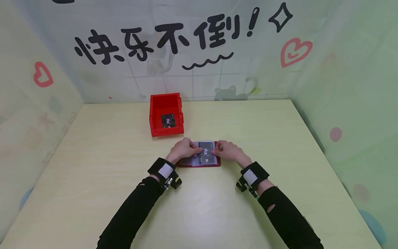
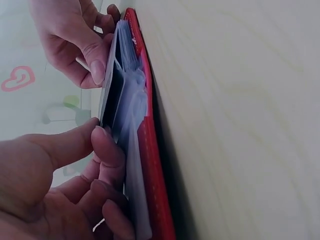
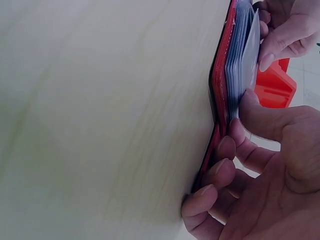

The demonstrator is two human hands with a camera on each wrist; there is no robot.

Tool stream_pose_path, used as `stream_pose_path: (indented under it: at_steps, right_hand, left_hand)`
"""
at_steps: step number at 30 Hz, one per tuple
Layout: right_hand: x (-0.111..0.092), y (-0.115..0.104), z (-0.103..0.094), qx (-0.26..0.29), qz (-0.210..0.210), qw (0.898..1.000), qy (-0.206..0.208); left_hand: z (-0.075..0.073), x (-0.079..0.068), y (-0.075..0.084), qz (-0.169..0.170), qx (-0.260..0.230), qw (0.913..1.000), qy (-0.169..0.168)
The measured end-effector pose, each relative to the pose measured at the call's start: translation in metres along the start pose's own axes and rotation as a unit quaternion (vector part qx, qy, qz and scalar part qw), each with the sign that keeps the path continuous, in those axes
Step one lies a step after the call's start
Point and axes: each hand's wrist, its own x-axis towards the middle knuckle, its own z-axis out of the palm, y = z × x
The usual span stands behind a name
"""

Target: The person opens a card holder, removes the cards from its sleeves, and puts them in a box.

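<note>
A card holder (image 1: pixel 219 162) with a red cover lies open on the table, its clear plastic sleeves (image 2: pixel 131 100) fanned a little. One sleeve on its right half holds a dark Vip card (image 1: pixel 205 157). My left hand (image 1: pixel 184 149) pinches the left edge of that sleeve between thumb and forefinger. At the right edge, my right hand (image 1: pixel 229 151) pinches the sleeve pages of the card holder, the other fingers curled beside the red cover (image 3: pixel 220 75). In the left wrist view a dark gap shows beneath the top layer. Whether the card itself is gripped cannot be seen.
A red open bin (image 1: pixel 166 132) stands behind the card holder, slightly left, with another dark Vip card (image 1: pixel 168 121) inside. The pale wooden table (image 1: pixel 93 180) is bounded by printed cloth walls (image 1: pixel 192 83) at the back and sides.
</note>
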Motion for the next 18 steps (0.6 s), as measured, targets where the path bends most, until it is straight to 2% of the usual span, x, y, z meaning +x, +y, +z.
stream_pose_path:
  at_steps: [18]
  right_hand:
    - [-0.0004, -0.0017, 0.0014, -0.012, 0.002, 1.0, 0.006]
  left_hand:
    - [-0.0077, -0.0018, -0.0037, 0.008, 0.005, 0.9999, -0.011]
